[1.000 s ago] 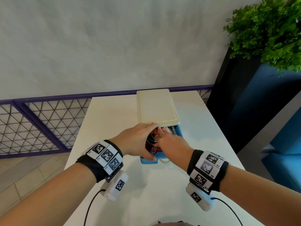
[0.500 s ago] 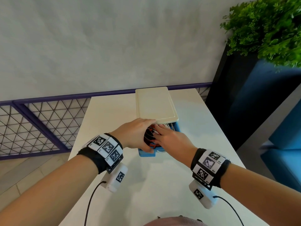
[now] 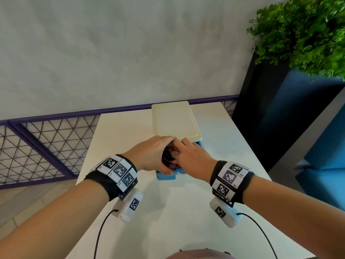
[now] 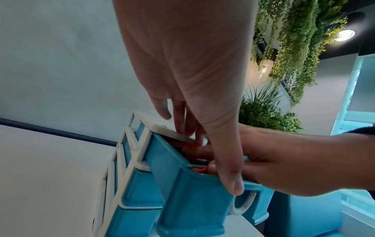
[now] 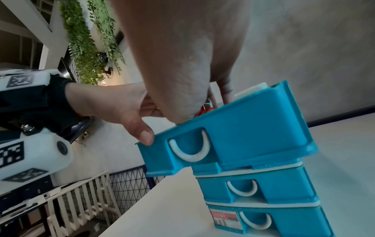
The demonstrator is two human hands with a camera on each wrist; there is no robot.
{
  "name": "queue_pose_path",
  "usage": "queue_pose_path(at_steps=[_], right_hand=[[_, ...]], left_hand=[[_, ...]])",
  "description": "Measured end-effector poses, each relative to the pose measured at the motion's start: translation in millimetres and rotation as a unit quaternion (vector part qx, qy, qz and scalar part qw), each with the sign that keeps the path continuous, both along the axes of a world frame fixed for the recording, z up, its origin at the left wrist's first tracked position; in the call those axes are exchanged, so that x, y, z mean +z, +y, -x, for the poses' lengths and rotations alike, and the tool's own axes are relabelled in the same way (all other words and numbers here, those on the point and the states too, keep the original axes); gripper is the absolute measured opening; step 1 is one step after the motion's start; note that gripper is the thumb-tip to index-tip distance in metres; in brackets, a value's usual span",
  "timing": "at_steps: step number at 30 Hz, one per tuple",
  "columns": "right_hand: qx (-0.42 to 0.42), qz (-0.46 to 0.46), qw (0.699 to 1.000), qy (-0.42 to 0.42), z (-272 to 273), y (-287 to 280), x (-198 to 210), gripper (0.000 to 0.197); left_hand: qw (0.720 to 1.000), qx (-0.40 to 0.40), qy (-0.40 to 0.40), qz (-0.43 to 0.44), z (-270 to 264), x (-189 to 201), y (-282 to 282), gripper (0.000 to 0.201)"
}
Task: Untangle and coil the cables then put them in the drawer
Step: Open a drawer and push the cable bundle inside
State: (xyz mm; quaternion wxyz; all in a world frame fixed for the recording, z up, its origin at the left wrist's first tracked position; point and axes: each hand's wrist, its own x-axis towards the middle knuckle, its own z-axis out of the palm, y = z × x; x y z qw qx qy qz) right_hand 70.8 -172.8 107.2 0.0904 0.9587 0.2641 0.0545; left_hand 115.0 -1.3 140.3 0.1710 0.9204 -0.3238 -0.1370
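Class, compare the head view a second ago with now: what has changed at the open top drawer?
The drawer has slid partly back under the cream lid. Both the left hand and right hand remain on the red cables inside.

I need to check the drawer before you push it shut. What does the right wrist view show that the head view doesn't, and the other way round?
Only the right wrist view shows two closed drawers below the open one and the handle on its front. Only the head view shows the cream top and both hands over the red cables. Both show the top drawer pulled out and the left hand at its corner.
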Motion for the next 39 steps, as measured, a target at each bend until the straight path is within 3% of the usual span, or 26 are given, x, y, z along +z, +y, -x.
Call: queue_pose_path(at_steps=[5,8,11,15,17,23,30,35,39], right_hand=[[-0.003,-0.018,1.000,-0.007,-4,0,4,0.035],[0.002,-0.105,0.994,-0.029,-1,-5,3,0.020],[-0.027,-0.175,0.984,0.034,1,-13,2,0.026],[-0.087,-0.333,0.938,0.037,-6,-18,-2,0.014],[-0.117,-0.376,0.919,0.038,-11,-15,-1,0.021],[-0.176,-0.210,0.962,0.011,-31,-22,9,0.055],[-0.156,-0.290,0.934,0.137,-41,-43,18,0.036],[-0.149,-0.252,0.950,0.106,-42,-40,11,0.046],[-0.138,-0.176,0.974,0.042,-43,-33,11,0.043]], left_hand=[[1.000,0.008,0.006,0.016,0,-1,1,0.087],[1.000,0.010,0.003,0.021,-1,-2,1,0.085],[1.000,0.008,-0.007,0.012,-3,-3,2,0.086],[1.000,0.001,-0.020,-0.002,-6,-3,1,0.084],[1.000,0.000,-0.027,-0.005,-6,-2,0,0.080],[0.999,0.000,-0.039,-0.012,-6,0,-2,0.069],[0.999,-0.006,-0.048,-0.019,-6,-1,-5,0.065],[0.998,-0.010,-0.053,-0.026,-5,2,-6,0.064],[0.994,-0.001,-0.108,-0.030,-3,1,-11,0.045]])
